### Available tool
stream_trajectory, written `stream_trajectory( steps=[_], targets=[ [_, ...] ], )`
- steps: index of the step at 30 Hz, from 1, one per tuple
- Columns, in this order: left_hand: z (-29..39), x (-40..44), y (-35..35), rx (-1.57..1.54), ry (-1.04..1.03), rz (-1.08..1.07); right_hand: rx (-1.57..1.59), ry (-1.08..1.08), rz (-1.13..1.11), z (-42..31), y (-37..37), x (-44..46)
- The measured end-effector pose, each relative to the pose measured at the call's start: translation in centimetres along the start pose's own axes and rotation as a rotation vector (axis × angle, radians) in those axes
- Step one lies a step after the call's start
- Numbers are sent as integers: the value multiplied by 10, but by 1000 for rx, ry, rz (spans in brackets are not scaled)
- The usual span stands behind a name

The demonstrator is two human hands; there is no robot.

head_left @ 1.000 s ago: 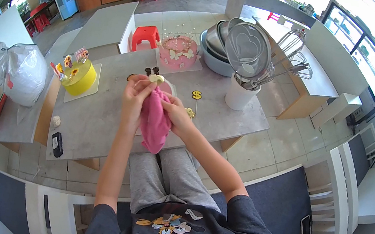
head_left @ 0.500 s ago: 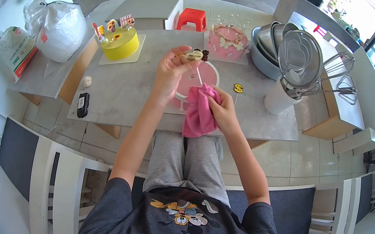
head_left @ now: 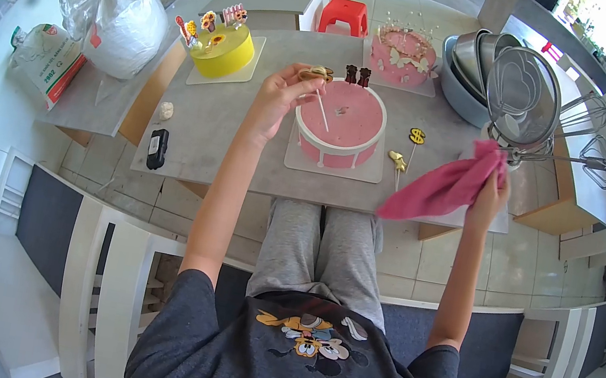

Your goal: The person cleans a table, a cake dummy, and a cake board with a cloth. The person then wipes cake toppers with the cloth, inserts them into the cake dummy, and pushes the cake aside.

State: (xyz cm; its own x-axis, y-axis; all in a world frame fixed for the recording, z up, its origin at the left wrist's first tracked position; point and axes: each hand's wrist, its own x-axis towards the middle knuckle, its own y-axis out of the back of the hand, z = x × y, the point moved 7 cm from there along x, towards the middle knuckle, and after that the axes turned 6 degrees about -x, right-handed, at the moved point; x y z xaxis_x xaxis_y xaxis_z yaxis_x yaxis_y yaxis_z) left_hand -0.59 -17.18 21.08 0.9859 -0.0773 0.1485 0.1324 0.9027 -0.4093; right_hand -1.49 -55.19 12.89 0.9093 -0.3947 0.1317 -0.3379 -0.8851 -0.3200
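Note:
My left hand (head_left: 279,101) pinches a gold topper (head_left: 316,73) whose white stick points down over the pink cake (head_left: 345,120). That cake has a white rim and two dark bear figures (head_left: 357,75) at its back edge. Off to the right, my right hand (head_left: 488,200) is closed on a pink cloth (head_left: 444,185), which trails down to the left over the table's front edge. Between cake and cloth, a gold topper (head_left: 397,160) and a black-and-yellow dollar-sign topper (head_left: 417,136) lie on the grey table (head_left: 260,158).
A yellow cake (head_left: 223,54) stands back left, a pink butterfly cake (head_left: 403,58) back right. Metal bowls (head_left: 469,57) and a strainer (head_left: 524,98) with whisks are at the right. A black object (head_left: 157,149) lies front left. White bags (head_left: 125,31) sit further left.
My right hand has moved right with the pink cloth, away from the gold topper. My left hand keeps the topper, its stick now uncovered. The view has shifted, showing more of the pink cake.

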Motion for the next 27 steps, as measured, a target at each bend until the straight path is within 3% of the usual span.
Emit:
stream_trajectory(
  steps=[2, 3, 5, 9, 12, 16, 22, 27],
  targets=[
    [2, 9, 9, 180, -112, 117, -599, 437, 201, -29, 18, 10],
    [-1, 15, 8, 185, -113, 114, -595, 437, 204, -11, 32, 17],
    [-2, 30, 2, 214, -239, 98, -1227, 664, 227, 35, 43, 20],
    [-28, 70, -21, 272, -277, 5, -1217, 644, 106, 48, 40, 12],
    [-53, 98, -34, 403, -340, -57, -1127, 523, 103, 50, 48, 16],
    [-78, 110, -50, 383, -323, -111, -1131, 551, 153, 50, 53, 18],
    [-96, 114, -51, 306, -339, -126, -1066, 481, 158, 56, 59, 24],
    [-91, 119, -39, 444, -388, -25, -1075, 528, 196, 49, 56, 19]
  ],
)
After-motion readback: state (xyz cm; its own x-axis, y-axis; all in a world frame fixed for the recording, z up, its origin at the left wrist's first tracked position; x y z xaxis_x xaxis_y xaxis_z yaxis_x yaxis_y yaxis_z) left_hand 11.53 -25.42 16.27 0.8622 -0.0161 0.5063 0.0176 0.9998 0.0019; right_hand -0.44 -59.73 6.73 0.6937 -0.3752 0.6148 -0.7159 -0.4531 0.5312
